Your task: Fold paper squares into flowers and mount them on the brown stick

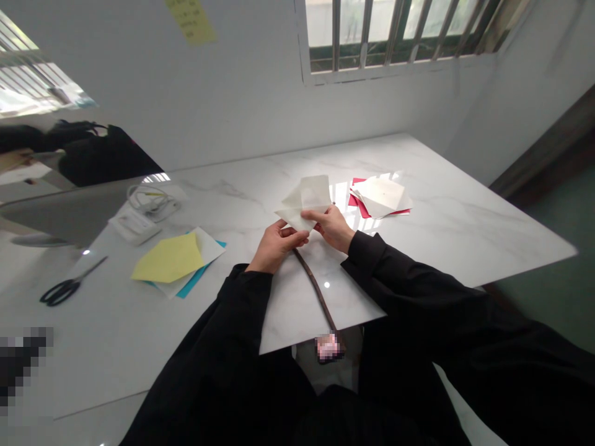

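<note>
A sheet of cream paper (307, 198) with folds and pointed corners is held up over the table by both hands. At its lower left corner, my left hand (276, 243) closes with thumb and fingers on the paper. On the lower right, my right hand (332, 224) pinches it, the thumb lying across the front and the other fingers behind. Beneath the hands, a thin brown twig-like stick (317, 291) runs from near the left fingertips to the front table edge. Its upper end is hidden by the left hand.
Red and cream papers (383, 197) lie back right on the white marbled table (446, 192). Yellow, white and blue sheets (170, 257) are at left, near black-handled scissors (62, 291). A white box (134, 224) and a coiled white cable (151, 201) sit behind.
</note>
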A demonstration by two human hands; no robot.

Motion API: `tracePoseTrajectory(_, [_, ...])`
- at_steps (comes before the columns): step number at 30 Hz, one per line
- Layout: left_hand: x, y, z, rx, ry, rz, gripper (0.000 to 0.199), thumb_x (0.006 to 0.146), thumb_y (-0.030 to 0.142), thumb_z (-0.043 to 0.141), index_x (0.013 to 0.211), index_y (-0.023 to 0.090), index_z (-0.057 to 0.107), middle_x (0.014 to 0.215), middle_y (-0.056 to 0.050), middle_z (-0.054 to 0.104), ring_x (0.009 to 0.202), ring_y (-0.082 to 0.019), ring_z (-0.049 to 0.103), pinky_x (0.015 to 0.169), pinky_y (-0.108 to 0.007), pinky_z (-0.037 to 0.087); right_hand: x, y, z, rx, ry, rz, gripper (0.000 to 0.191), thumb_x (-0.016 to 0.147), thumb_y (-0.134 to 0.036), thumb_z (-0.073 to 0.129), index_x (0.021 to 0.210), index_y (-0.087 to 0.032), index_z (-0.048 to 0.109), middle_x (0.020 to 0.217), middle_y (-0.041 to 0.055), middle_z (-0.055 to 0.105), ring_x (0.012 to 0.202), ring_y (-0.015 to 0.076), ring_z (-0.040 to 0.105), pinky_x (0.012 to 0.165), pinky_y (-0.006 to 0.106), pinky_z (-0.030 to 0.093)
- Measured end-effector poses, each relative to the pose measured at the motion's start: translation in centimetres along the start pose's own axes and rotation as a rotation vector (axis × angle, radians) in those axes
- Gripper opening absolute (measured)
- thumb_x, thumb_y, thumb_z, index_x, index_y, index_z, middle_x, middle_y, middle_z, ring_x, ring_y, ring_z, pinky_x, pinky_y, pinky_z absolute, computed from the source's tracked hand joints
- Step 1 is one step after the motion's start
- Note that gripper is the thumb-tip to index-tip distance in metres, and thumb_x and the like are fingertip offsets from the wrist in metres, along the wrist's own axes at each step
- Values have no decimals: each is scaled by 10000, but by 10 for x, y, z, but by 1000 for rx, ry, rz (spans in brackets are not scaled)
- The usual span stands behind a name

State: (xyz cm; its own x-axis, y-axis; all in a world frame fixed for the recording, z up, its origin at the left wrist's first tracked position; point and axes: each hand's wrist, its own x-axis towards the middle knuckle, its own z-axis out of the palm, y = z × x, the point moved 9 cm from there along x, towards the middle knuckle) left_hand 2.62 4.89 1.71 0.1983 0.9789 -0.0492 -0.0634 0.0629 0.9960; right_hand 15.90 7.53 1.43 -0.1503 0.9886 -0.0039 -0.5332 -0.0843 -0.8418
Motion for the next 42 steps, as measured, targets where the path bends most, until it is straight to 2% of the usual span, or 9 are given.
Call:
tracePoseTrajectory(4, [2, 10, -17, -51, 137, 54, 592, 659, 497, 974, 1083, 163, 730, 871, -45, 769, 701, -149, 708, 694, -269, 582, 0, 1, -1, -25, 5, 39, 285, 617, -253, 916, 860, -169, 793, 934, 58, 812, 886, 202, 740, 774, 291, 586])
tracePoseTrajectory(7, [3, 17, -35, -49, 266, 112, 571, 682, 578, 948, 990, 156, 717, 788, -14, 730, 670, -119, 688, 662, -222, 559, -2, 2, 2, -43, -12, 70, 244, 639, -220, 885, 861, -167, 799, 942, 65, 818, 897, 205, 746, 762, 283, 585])
tracePoseTrajectory(10, [4, 16, -45, -37, 311, 109, 563, 692, 630, 926, 886, 147, 710, 705, -17, 699, 638, -121, 677, 621, -212, 539, -3, 1, 4, -52, -20, 76, 226, 659, -207, 862, 871, -174, 792, 953, 64, 817, 907, 209, 751, 763, 286, 588])
tracePoseTrajectory(16, [3, 16, -46, 15, 339, 113, 515, 714, 593, 923, 844, 145, 705, 653, -13, 676, 597, -130, 664, 599, -231, 536, -4, 1, 5, -67, -29, 81, 222, 661, -206, 858, 867, -180, 779, 924, 55, 805, 908, 213, 747, 778, 296, 590])
tracePoseTrajectory(20, [2, 16, -42, -27, 312, 89, 502, 731, 578, 922, 871, 149, 702, 706, -21, 694, 640, -130, 682, 618, -224, 538, -2, 3, 2, -59, -15, 99, 224, 650, -206, 854, 859, -176, 779, 925, 51, 801, 891, 196, 737, 774, 284, 580])
tracePoseTrajectory(25, [2, 15, -23, -135, 152, 36, 574, 624, 494, 1001, 990, 151, 723, 877, -32, 748, 712, -124, 688, 651, -215, 536, -5, 4, 4, -47, -31, 111, 248, 643, -236, 887, 858, -184, 775, 933, 43, 803, 872, 184, 732, 769, 279, 582])
tracePoseTrajectory(32, [1, 7, -25, -152, 185, -8, 562, 574, 452, 1021, 953, 139, 749, 884, -36, 766, 720, -123, 677, 654, -214, 537, -10, 4, 10, -72, -58, 139, 210, 670, -211, 888, 860, -195, 801, 969, 57, 824, 892, 202, 755, 777, 297, 611])
tracePoseTrajectory(36, [2, 9, -28, -103, 192, 24, 579, 609, 522, 1004, 954, 132, 753, 843, -45, 762, 674, -123, 671, 612, -217, 524, -9, 4, 10, -80, -58, 148, 195, 681, -195, 881, 857, -188, 796, 956, 58, 819, 873, 198, 758, 771, 299, 608])
tracePoseTrajectory(42, [2, 12, -35, 111, 237, 65, 658, 641, 751, 909, 673, 136, 676, 608, -84, 687, 515, -157, 632, 515, -269, 491, -4, 1, 4, -75, -40, 122, 210, 669, -208, 880, 852, -179, 782, 915, 44, 800, 863, 188, 735, 768, 292, 588])
